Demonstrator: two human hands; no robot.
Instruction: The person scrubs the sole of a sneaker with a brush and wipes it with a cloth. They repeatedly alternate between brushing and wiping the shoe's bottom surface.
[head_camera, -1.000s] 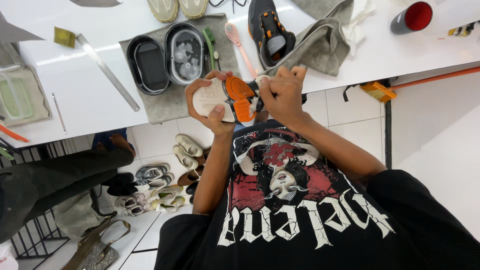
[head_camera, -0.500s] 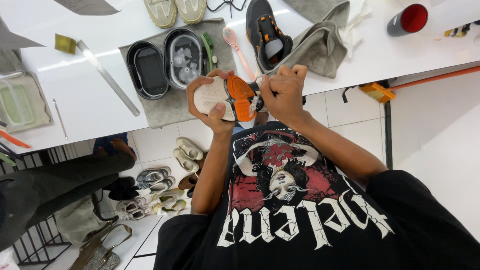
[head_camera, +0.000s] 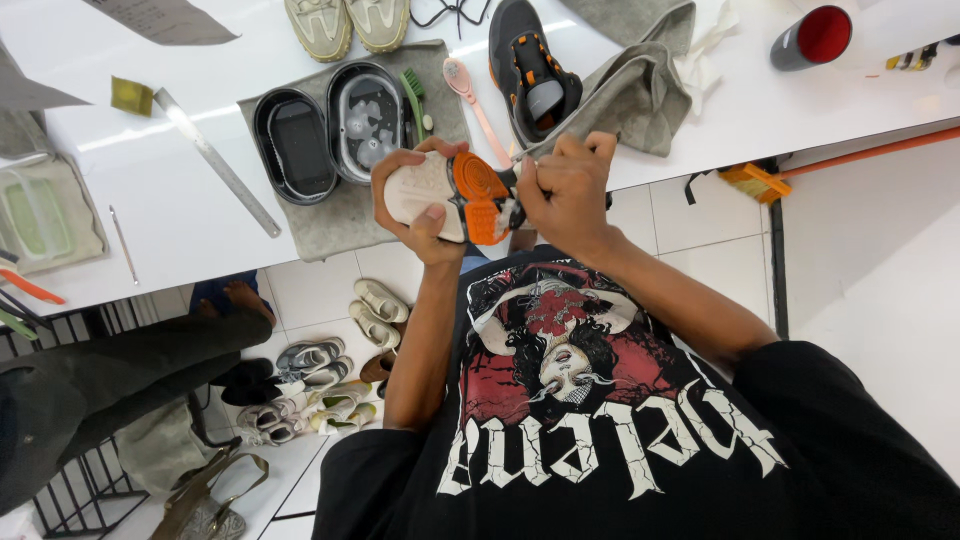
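My left hand (head_camera: 418, 205) grips a shoe (head_camera: 450, 195) turned sole up, just in front of the table edge; the sole is cream with an orange part. My right hand (head_camera: 565, 190) is closed at the shoe's orange end, its fingers pinching what looks like a corner of the grey cloth (head_camera: 635, 95) that trails from the table. What exactly lies under those fingers is hidden. The matching black and orange shoe (head_camera: 530, 65) lies on the table just beyond.
On a grey mat (head_camera: 340, 215) sit a black tub (head_camera: 292, 145), a tub of soapy water (head_camera: 368, 120), a green brush (head_camera: 415, 100) and a pink brush (head_camera: 472, 90). Pale shoes (head_camera: 345, 22), a metal ruler (head_camera: 215, 160), a red-lined cup (head_camera: 810, 38). Shoes on the floor (head_camera: 310, 385).
Both hands stay on the shoe at the table edge; the right hand has shifted only slightly against it.
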